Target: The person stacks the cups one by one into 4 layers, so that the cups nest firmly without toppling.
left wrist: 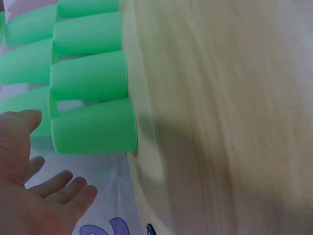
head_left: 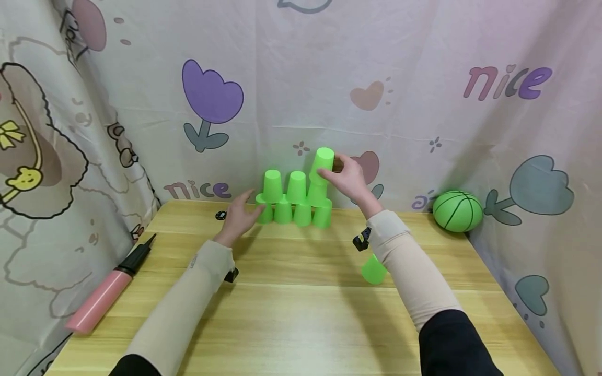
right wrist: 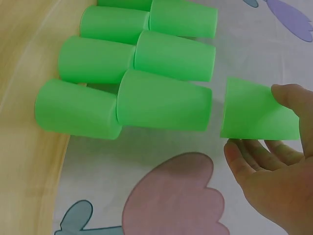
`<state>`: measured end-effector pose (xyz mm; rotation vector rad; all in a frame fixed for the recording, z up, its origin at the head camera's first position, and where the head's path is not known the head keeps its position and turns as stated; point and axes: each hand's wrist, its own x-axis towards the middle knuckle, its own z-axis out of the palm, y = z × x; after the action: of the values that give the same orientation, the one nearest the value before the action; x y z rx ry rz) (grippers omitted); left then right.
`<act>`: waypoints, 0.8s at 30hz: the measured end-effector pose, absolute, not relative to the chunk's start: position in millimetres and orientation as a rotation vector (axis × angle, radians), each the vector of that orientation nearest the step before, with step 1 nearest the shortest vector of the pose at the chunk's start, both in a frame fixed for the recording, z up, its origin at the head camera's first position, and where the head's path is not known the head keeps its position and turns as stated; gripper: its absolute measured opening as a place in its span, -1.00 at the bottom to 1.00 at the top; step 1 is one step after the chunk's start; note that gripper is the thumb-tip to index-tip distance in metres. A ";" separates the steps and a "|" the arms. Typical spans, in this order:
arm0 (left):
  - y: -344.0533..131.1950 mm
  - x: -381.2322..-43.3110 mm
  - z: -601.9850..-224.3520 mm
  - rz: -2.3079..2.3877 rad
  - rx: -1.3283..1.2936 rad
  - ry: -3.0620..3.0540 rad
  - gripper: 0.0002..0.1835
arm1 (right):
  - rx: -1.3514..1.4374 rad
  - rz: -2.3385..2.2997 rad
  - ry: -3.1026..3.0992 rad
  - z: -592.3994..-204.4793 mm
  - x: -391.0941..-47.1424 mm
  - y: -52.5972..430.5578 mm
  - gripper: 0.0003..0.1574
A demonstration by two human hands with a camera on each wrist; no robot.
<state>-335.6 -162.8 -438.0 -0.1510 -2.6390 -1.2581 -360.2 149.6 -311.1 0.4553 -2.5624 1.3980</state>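
Note:
Green plastic cups stand upside down at the back of the table in two tiers: a bottom row of several cups [head_left: 283,213] and three cups [head_left: 297,188] on top of it. My right hand [head_left: 350,180] grips another green cup [right wrist: 254,110] between thumb and fingers, rim down. A small gap separates it from the rightmost upper cup [right wrist: 166,102] in the right wrist view. Beside the left end of the tiers, my left hand [head_left: 239,218] has its fingers spread and holds nothing; its thumb [left wrist: 32,120] overlaps an upper cup in the left wrist view, contact unclear.
One more green cup [head_left: 373,270] is on the table near my right forearm, partly hidden by it. A green ball [head_left: 457,211] sits at the back right corner. A pink hand pump [head_left: 110,290] lies along the left edge. A patterned curtain [head_left: 301,78] hangs behind the table.

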 end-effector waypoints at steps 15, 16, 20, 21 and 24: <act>-167.0 -348.6 -440.4 -1.344 -0.199 -2.711 -0.24 | 0.432 1.397 -2.593 -312.4 -371.5 127.0 -0.21; -167.4 -349.0 -440.7 -1.345 -0.202 -2.713 -0.24 | 0.432 1.395 -2.596 -312.8 -372.2 126.5 -0.20; -169.2 -350.1 -442.1 -1.359 -0.217 -2.711 -0.26 | 0.432 1.394 -2.601 -312.4 -374.0 123.0 -0.22; -169.8 -350.1 -442.4 -1.361 -0.223 -2.709 -0.26 | 0.433 1.396 -2.599 -311.8 -374.5 121.5 -0.23; -170.7 -350.5 -443.5 -1.362 -0.230 -2.700 -0.28 | 0.438 1.402 -2.593 -309.2 -376.4 115.5 -0.23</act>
<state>-350.5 -170.7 -443.5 -0.2301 -2.7000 -1.3623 -376.4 115.5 -309.2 0.4385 -2.5930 1.4016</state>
